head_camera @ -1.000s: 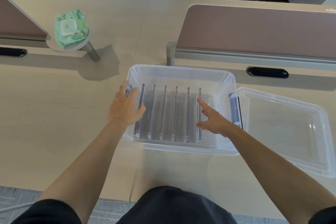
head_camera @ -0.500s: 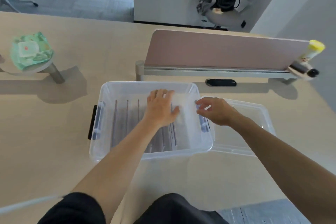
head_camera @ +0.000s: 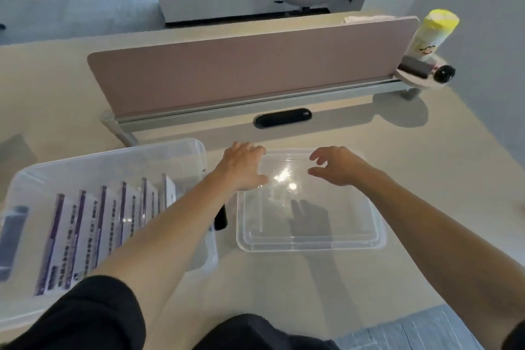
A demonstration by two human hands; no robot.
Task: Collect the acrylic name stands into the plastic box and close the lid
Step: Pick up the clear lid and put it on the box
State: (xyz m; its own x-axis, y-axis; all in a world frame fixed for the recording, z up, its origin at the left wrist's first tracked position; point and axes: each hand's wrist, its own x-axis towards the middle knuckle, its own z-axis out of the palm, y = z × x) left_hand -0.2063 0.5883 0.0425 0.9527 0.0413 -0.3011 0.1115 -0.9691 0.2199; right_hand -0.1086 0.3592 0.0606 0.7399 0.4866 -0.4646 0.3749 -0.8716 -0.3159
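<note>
My left hand (head_camera: 244, 169) lies flat with the fingers spread on the far left corner of the lid (head_camera: 309, 224), which sits upside down on the desk (head_camera: 426, 179) in the middle of the frame. My right hand (head_camera: 336, 166) hovers over the lid's far edge, fingers curled and loosely apart, holding nothing; I cannot tell whether it touches the plastic yet.

The box (head_camera: 181, 156) stands just left of the lid, open, with the name stands (head_camera: 113, 221) lined up on edge inside it, so by my reckoning only the closing is left.

To do it well, I think I should take the lid by its two short sides, turn it over so the hollow faces down, and carry it left across the box. It looks thin and slippery, so a firm pinch at the rims will serve better than flat palms. Then I would set it level and press down around the edge, and snap the dark latches (head_camera: 220, 217) if they are meant to lock.

The tallest stands could catch the lid if they rise above the rim; I cannot judge that from here. The pink divider (head_camera: 250, 71) runs along the back, and a yellow-capped bottle (head_camera: 431, 37) sits in a holder at upper right, well clear of my path.
</note>
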